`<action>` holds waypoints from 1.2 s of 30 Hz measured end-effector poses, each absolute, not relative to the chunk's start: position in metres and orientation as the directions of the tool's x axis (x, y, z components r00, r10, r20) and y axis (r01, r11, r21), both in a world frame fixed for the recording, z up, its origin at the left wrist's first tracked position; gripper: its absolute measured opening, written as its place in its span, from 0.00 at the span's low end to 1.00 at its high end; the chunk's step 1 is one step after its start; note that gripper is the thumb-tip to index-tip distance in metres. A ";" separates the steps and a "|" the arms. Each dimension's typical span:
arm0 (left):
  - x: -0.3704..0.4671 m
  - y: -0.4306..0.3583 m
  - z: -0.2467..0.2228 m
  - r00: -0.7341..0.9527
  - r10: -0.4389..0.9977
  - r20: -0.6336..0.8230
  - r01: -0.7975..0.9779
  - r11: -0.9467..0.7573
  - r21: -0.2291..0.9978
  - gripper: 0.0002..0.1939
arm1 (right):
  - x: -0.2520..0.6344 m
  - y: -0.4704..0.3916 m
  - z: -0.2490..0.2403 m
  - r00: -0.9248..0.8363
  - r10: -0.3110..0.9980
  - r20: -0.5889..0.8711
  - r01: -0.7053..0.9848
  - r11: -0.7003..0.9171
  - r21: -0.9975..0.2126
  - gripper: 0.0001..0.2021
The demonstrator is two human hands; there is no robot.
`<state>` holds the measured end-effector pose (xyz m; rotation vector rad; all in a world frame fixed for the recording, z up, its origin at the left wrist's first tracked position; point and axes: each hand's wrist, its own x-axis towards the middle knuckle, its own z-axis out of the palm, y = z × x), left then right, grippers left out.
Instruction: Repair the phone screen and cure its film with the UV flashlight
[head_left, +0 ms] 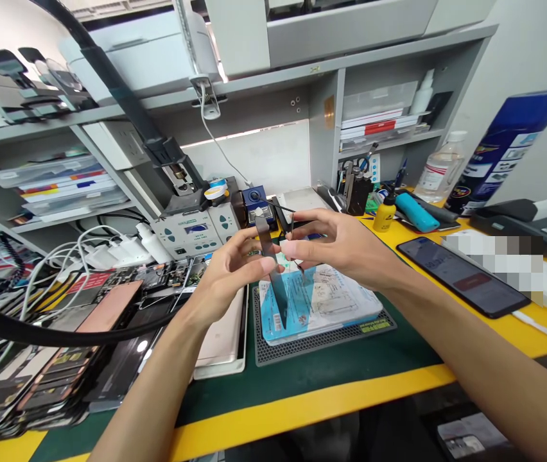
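My left hand (237, 266) grips a thin dark flat panel (276, 289), held upright and nearly edge-on; it looks like a phone screen. Close by on the right, my right hand (336, 244) has its thumb and fingers drawn together around a small, thin dark piece (301, 269) that I cannot make out clearly. Whether this piece is joined to the panel does not show. Beneath both hands lies a blue and white printed packet (331, 308), resting on a grey honeycomb-patterned mat (297, 350).
Stacked phone parts (56, 378) and white cables (81, 256) crowd the left. A grey control station (191, 228) stands behind. To the right are a lit phone (461, 276), a yellow bottle (385, 213), a clear bottle (441, 170) and a blue spray can (509, 151).
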<state>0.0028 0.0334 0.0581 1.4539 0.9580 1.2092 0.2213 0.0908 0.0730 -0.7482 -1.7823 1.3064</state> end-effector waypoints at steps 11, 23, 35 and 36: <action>-0.008 0.033 0.059 0.160 0.954 0.253 -0.046 -0.248 0.968 0.23 | 0.221 0.084 0.080 -0.456 0.849 0.268 -0.016 0.294 -0.956 0.32; -0.010 0.014 0.080 0.046 0.882 0.469 -0.023 -0.468 0.883 0.28 | 0.228 0.073 0.081 -0.392 0.837 0.382 -0.255 0.300 -0.919 0.38; -0.019 -0.001 0.086 -0.085 0.772 0.630 -0.022 -0.634 0.773 0.31 | 0.233 0.076 0.075 -0.344 0.829 0.440 -0.354 0.319 -0.879 0.39; -0.019 -0.001 0.086 -0.097 0.766 0.636 -0.031 -0.641 0.767 0.32 | 0.233 0.075 0.076 -0.335 0.829 0.448 -0.370 0.322 -0.872 0.39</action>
